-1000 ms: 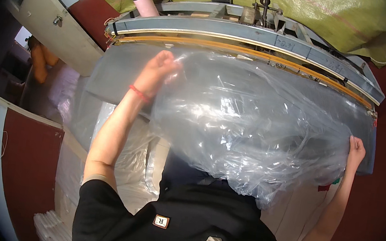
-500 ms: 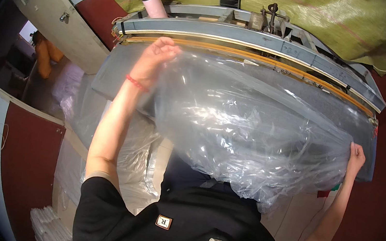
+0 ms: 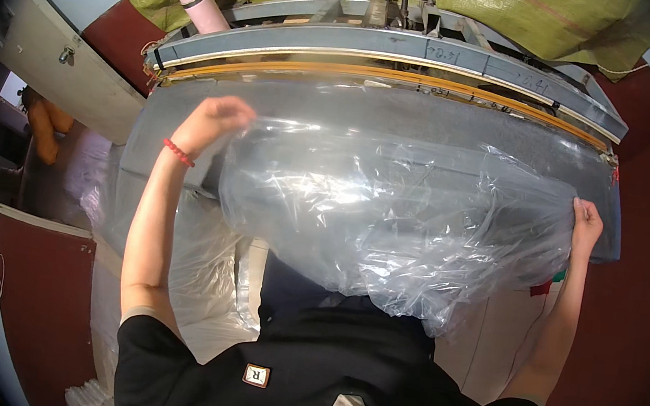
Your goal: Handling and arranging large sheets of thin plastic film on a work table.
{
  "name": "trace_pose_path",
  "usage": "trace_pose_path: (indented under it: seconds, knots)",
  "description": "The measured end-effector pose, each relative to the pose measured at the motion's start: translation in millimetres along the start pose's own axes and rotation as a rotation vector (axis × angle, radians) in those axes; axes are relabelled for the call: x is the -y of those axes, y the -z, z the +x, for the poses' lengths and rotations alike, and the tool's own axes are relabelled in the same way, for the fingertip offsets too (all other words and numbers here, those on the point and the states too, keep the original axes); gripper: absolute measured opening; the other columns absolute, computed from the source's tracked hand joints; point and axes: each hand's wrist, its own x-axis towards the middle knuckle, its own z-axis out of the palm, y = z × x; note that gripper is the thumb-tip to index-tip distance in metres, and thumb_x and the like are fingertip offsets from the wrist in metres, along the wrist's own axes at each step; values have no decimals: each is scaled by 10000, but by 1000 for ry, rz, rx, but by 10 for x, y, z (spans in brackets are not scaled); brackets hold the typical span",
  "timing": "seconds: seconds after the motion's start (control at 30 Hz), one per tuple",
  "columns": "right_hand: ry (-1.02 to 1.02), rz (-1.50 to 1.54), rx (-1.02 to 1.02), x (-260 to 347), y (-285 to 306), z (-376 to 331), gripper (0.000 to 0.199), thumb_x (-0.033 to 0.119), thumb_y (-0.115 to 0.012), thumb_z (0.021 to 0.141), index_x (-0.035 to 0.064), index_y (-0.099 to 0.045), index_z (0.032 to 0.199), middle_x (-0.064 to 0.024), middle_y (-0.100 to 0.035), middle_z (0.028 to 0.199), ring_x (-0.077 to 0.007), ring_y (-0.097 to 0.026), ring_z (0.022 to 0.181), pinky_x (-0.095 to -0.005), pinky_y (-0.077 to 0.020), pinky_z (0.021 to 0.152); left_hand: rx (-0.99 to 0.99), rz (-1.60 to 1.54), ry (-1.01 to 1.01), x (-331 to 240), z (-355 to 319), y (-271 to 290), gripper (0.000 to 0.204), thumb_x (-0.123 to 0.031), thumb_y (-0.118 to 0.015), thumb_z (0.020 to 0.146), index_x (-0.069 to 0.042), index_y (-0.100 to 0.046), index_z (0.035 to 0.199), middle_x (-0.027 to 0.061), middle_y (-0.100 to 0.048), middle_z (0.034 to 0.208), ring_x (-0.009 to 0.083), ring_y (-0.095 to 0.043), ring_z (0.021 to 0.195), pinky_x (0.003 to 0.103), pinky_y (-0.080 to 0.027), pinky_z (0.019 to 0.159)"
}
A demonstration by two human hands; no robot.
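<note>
A large clear plastic sheet [image 3: 358, 199], wrinkled and shiny, stretches between my hands over a dark grey work surface [image 3: 305, 102]. My left hand [image 3: 221, 117], with a red bead bracelet on the wrist, is closed on the sheet's upper left corner and somewhat blurred. At the far right my right hand [image 3: 586, 225] pinches the opposite corner between thumb and fingers. Between the hands the upper edge runs nearly straight, while the lower part hangs in crumpled folds over the surface's near edge, in front of my body. Whether the sheet is a bag, I cannot tell.
Behind the surface runs a long grey metal frame [image 3: 297, 42] with an orange strip [image 3: 342, 71] along it. A pink bottle [image 3: 201, 6] stands on the frame's left. Yellow-green woven sheeting [image 3: 483, 2] hangs behind. More clear plastic [image 3: 205, 269] lies at lower left, near a door [image 3: 73, 55].
Both hands have drawn the plastic sheet back toward my body, away from the metal frame. Its upper edge now lies lower and straighter. My view has also shifted slightly.
</note>
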Motion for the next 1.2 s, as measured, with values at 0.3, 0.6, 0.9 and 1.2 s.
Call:
trace_pose_path:
  seconds: [0.3,0.6,0.9,1.2]
  knots:
    - [12,-51,4,94,2,-4,162,131,-595,809,-25,-578,768,26,-533,687,-36,-463,676,-171,-374,634,-397,-296,-128,-71,160,133,86,-144,-547,825,-58,-541,819,-53,-516,753,31,-452,688,169,-366,636]
    - [45,-81,0,-77,15,59,160,127,-590,816,-26,-576,771,31,-531,704,-39,-460,691,-173,-378,650,-344,897,-206,-154,79,752,232,-66,-649,612,-54,-598,838,128,-612,751,234,-602,708,328,-456,652]
    - [53,-18,-13,-197,-13,110,155,125,-579,826,-21,-577,774,26,-536,719,-37,-458,698,-170,-377,663,-709,572,-2,296,-489,1457,100,-103,-594,755,-34,-617,823,60,-608,646,94,-569,591,243,-446,576]
    - [69,-49,-35,-328,84,168,155,130,-579,826,-23,-596,799,8,-571,762,-50,-495,748,-183,-400,714,-893,468,89,329,-715,1517,129,-162,-588,787,-43,-618,826,2,-585,656,64,-500,566,216,-403,505]
